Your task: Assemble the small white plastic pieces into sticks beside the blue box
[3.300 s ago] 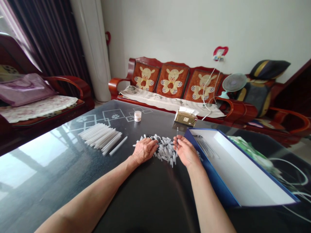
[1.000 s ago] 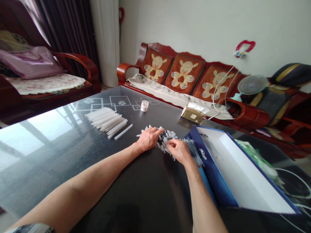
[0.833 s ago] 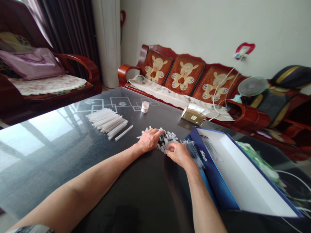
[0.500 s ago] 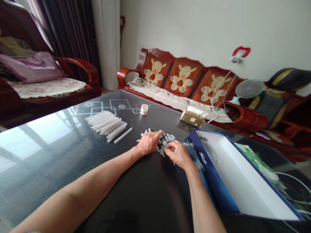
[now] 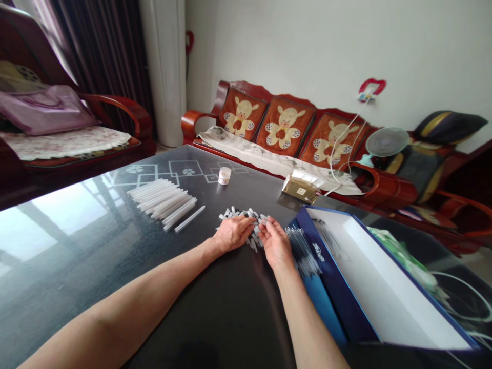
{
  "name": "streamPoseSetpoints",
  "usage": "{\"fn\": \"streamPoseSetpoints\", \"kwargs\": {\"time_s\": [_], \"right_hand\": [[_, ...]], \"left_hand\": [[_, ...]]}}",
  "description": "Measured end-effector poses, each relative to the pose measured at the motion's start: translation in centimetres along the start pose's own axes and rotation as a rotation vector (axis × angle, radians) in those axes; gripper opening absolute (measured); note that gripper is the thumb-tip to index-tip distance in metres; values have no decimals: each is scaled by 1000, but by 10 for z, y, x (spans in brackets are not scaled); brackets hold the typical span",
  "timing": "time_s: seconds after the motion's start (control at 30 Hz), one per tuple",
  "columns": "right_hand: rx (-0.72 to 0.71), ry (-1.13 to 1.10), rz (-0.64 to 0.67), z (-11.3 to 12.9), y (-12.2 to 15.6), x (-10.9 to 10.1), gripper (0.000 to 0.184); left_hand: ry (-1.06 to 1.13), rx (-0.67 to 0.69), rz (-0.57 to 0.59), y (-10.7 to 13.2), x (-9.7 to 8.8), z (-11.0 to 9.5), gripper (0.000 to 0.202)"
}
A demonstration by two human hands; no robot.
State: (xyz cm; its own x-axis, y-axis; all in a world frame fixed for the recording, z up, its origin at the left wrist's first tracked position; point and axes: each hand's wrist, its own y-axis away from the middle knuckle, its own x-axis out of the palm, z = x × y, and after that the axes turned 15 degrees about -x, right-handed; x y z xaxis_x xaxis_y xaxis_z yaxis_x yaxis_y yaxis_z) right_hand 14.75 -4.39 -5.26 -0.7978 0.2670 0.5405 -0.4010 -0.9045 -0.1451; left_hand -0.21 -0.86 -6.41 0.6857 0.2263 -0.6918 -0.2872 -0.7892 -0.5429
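Note:
A pile of small white and black pieces (image 5: 251, 242), which look like pen caps, lies on the dark table. My left hand (image 5: 233, 233) rests over the pile's near side, thumb and fingers pressed together; what they hold, if anything, is hidden. Just beside it, my right hand (image 5: 275, 243) pinches a small white piece (image 5: 264, 221) between thumb and fingertips, palm partly turned up. Both sets of fingertips are close together above the pile. Thin dark pen refills (image 5: 303, 251) lie in a row on a blue lid (image 5: 326, 302) right of my right hand.
White pen barrels (image 5: 161, 200) lie side by side on the left, one barrel (image 5: 189, 219) apart. A small white tub (image 5: 224, 176) and a tissue pack (image 5: 300, 187) stand farther back. An open blue box (image 5: 338, 277) takes up the right, a green bag (image 5: 403, 256) behind it.
My right hand has turned palm upward and moved in toward the left, now with a small white piece at its fingertips. My left hand's raised index finger has come down toward the thumb.

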Motion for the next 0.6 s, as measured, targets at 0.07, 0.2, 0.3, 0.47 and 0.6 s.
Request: {"fn": "streamPoseSetpoints", "kwargs": {"time_s": [0.07,0.2,0.3,0.47,0.6], "right_hand": [[-7,22,15,-1,0,0,34],[-37,88,47,-3,1,0,32],[-48,125,56,-4,2,0,31],[-97,208,65,-6,1,0,33],[-141,258,80,-7,0,-2,33]], "left_hand": [[5,6,11,0,1,0,31],[9,9,22,0,2,1,29],[7,22,34,-1,2,1,29],[12,30,56,-1,-1,-1,31],[34,25,62,-1,-2,0,31]]}}
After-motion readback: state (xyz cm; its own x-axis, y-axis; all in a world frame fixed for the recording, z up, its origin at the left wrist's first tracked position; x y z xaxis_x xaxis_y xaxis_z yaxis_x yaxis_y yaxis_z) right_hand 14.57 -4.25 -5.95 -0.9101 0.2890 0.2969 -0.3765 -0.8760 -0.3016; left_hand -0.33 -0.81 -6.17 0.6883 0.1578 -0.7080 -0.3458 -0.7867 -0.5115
